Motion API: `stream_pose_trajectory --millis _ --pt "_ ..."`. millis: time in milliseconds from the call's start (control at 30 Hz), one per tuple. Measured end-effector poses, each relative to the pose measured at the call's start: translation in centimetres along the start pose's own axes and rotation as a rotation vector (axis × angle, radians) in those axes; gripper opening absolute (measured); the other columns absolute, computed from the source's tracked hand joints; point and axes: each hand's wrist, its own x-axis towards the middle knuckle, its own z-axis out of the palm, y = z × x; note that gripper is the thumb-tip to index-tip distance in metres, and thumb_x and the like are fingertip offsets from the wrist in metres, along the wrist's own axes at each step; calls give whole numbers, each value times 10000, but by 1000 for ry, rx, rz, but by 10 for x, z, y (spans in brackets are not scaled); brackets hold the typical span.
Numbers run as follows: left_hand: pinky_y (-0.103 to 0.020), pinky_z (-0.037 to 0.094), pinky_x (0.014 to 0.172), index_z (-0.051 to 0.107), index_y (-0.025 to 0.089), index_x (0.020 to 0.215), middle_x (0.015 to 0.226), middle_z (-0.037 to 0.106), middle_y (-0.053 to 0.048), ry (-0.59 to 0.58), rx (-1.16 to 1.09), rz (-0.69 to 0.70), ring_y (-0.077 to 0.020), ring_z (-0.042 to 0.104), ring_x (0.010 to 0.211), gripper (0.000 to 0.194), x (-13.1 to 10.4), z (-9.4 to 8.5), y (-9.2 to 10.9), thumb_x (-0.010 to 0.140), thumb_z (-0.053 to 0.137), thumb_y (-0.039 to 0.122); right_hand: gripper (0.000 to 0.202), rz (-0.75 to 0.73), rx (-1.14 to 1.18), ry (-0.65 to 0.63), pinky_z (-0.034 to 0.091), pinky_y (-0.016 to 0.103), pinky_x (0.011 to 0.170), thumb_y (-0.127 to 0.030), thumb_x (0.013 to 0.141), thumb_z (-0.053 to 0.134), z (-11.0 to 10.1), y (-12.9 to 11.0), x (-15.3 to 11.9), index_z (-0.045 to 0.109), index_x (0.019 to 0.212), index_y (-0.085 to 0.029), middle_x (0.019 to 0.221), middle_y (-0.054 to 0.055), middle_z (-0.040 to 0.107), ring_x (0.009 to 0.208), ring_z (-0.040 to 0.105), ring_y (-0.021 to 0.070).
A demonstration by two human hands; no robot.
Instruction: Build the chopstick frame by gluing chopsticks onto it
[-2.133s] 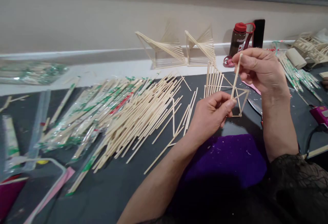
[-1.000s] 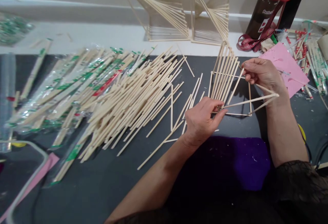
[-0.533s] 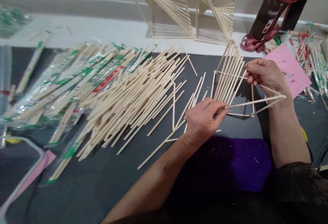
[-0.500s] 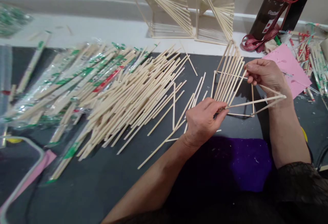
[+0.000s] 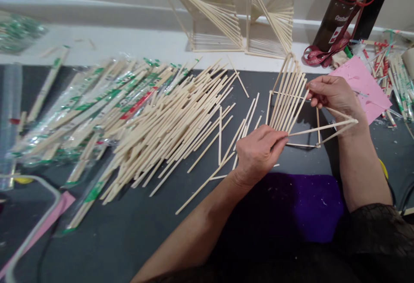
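Toward the far edge of the desk (image 5: 129, 240), left hand (image 5: 260, 147) pinched the frame (image 5: 320, 128), likely steadying it; right hand (image 5: 334, 95) pinched one stick (image 5: 298, 112) up top (lower joint unclear), presumably controlling slant.

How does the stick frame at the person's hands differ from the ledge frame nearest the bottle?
The left hand and right hand are at the near frame; neither touches the ledge frame. The near frame has a wide gap on its right; the ledge frame looks more closely filled. Both are pale and slatted.
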Motion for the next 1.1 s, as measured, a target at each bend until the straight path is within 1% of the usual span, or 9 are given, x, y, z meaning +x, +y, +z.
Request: stream_pose_trajectory --millis 267,400,600,767,900,1100 --pt "-197 511 620 716 176 914 769 719 -8 -27 -4 12 -100 662 679 46 2 0 0 877 691 166 58 39 -26 -2 400 143 373 -179 778 717 -4 -1 -2 712 735 -139 631 27 701 450 601 65" --pt "-194 519 622 715 184 914 779 727 -6 -38 -11 9 -97 670 682 52 3 0 1 883 681 159 33 57 -5 -24 419 155 400 -165 742 728 -9 -1 -3 728 760 -137 651 35 710 472 611 71" --pt "-195 518 621 710 182 919 769 725 -6 -59 16 24 -103 681 685 55 4 0 2 889 674 154 43 37 44 -67 427 161 445 -170 709 741 -12 5 0 725 747 -160 664 20 712 511 614 68" --pt "-194 521 625 703 178 919 777 729 -7 -59 35 50 -107 692 689 45 4 0 0 894 670 161 28 55 38 -73 419 152 444 -179 727 734 -11 9 4 714 730 -160 656 17 715 502 610 61" --pt "-191 525 634 707 183 926 791 735 -8 -68 64 68 -107 698 695 52 4 -1 0 900 664 170 68 61 13 -74 400 132 416 -194 750 727 -10 9 5 703 704 -150 634 8 706 487 610 54" --pt "-208 528 630 709 184 940 779 730 -12 -86 100 93 -121 700 678 60 5 -1 1 893 674 177 120 69 6 -50 402 118 396 -123 759 705 -7 7 3 694 644 -157 592 6 695 449 592 46"
